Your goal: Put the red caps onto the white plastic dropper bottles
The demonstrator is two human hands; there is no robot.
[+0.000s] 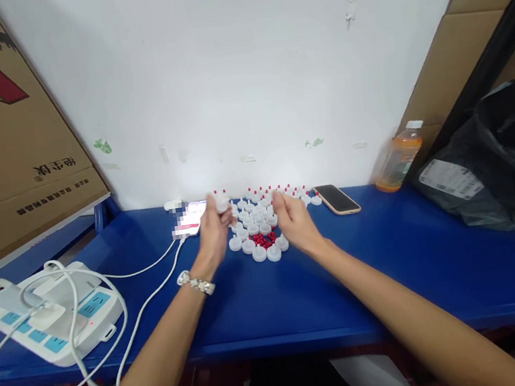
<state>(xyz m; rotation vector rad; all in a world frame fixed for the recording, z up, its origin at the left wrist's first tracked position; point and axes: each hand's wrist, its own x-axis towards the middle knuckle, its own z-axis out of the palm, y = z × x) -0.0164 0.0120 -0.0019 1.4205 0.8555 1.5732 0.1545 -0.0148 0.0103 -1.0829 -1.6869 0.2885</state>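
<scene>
My left hand [214, 232], with a metal watch band at its wrist, is closed round a white spouted cap [223, 204]. On the right, my right hand [295, 218] is in a pinch, fingertips towards the pile; whatever it holds is too small to make out. Between the hands lie several plain white spouted caps [259, 253]. Small red tips [263, 241] are heaped in a gap among them. Along the wall, more white caps [305, 196] stand with red tips on their spouts. Part of this group is hidden behind my hands.
A lit phone [190, 220] lies left, with white cables running to a power strip [55, 323]. To the right are a dark phone [337, 199], an orange drink bottle [399, 157] and a black plastic bag [484, 167]. Cardboard [15, 144] flanks the blue table [283, 304].
</scene>
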